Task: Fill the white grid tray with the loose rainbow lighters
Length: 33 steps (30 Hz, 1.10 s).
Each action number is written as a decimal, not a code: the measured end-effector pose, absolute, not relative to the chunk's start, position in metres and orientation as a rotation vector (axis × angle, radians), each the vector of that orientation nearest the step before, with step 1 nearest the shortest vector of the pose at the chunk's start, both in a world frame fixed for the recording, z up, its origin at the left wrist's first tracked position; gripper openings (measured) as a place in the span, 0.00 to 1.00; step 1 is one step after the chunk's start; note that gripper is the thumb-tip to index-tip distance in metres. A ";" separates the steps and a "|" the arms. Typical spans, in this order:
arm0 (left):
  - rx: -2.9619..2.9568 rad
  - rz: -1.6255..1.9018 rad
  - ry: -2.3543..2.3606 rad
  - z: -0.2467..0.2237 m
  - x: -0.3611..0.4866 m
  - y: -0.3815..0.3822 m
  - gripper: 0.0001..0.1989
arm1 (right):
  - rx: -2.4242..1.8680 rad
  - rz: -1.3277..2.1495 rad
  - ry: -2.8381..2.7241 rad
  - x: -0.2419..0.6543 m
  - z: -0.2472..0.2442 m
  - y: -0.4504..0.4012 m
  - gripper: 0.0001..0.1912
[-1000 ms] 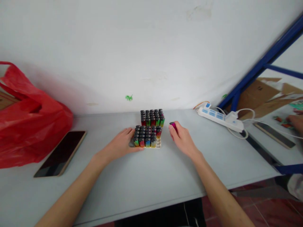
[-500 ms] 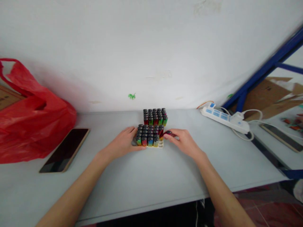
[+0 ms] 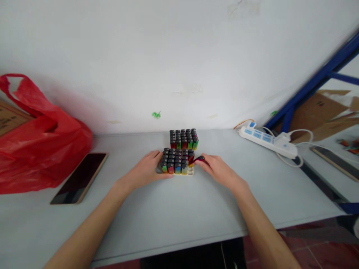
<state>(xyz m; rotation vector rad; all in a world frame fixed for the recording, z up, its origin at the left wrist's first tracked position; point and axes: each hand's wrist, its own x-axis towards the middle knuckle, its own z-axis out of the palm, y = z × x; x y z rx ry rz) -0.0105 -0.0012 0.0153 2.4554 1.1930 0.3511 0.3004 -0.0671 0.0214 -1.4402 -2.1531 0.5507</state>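
Note:
Rows of upright lighters with black tops (image 3: 175, 160) fill most of a white tray (image 3: 190, 171), whose front right slots show bare. My left hand (image 3: 147, 166) is wrapped round the left side of this block, its thumb along the front edge. At the right side, my right hand (image 3: 215, 168) pinches a dark red lighter (image 3: 199, 159), tilted, its lower end close to the tray's right column. Whether that end touches a slot is too small to tell. Just behind stands a second block of lighters (image 3: 184, 139), untouched by either hand.
A dark phone (image 3: 80, 179) and a red plastic bag (image 3: 47, 142) lie on the left. At the right are a white power strip (image 3: 266, 141) with cables and a blue metal frame (image 3: 311, 84). A white wall (image 3: 179, 63) rises behind the grey table (image 3: 179, 213).
The lighter in my right hand has tipped flatter, and that hand has shifted slightly right. My left hand keeps its place. The view has moved a little.

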 end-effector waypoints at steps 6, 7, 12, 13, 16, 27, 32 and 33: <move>2.449 0.346 1.206 0.016 -0.009 -0.002 0.30 | -1.460 0.518 -2.140 0.296 0.017 -0.066 0.18; 2.452 0.351 1.212 0.017 -0.009 -0.002 0.31 | -1.473 0.503 -2.138 0.293 0.018 -0.066 0.18; 2.489 0.384 1.242 0.020 -0.009 -0.001 0.36 | -1.557 0.478 -2.182 0.278 0.016 -0.065 0.12; 2.500 0.385 1.235 0.020 -0.010 0.000 0.37 | -1.572 0.484 -2.199 0.276 0.014 -0.065 0.11; 2.515 0.417 1.199 0.016 -0.011 0.001 0.39 | -1.550 0.547 -2.228 0.277 0.011 -0.065 0.11; 2.491 0.585 1.218 -0.016 0.002 -0.008 0.36 | -1.597 0.346 -2.148 0.305 0.001 -0.069 0.43; 2.498 0.558 1.270 -0.024 0.008 -0.014 0.41 | -1.726 0.349 -2.144 0.289 -0.014 -0.065 0.62; 2.504 0.564 1.279 -0.025 0.010 -0.015 0.42 | -1.743 0.349 -2.141 0.286 -0.015 -0.063 0.63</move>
